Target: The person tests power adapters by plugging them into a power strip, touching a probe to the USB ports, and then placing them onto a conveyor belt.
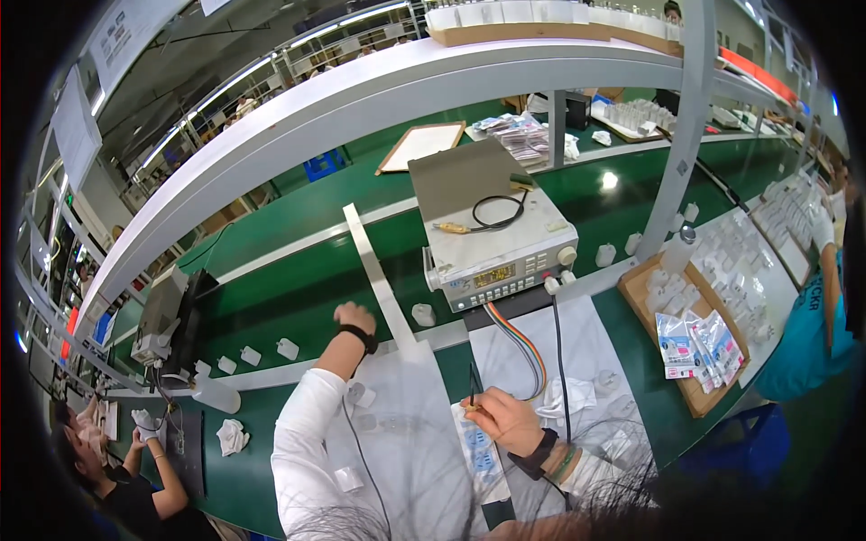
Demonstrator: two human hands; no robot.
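My left hand [356,317] reaches out over the near edge of the green conveyor belt [316,311], left of a pale metal strip [374,270] that crosses it. Its back faces me and the fingers are mostly hidden, so its grip does not show. My right hand [507,422] is pinched on a thin black piece with a brass-coloured end [470,407], above a blue-and-white printed sheet [483,455]. Beyond it stands a bench test meter [501,252] with a lit display. A rainbow ribbon cable [528,352] and a black cable [557,361] run down from the meter.
Small white plastic housings [287,348] sit along the belt's edge. At right, a cardboard tray [708,388] carries printed packets and clear parts. A metal post [690,126] and an overhead shelf [361,86] frame the bench. Co-workers sit at left [117,487] and right [816,307].
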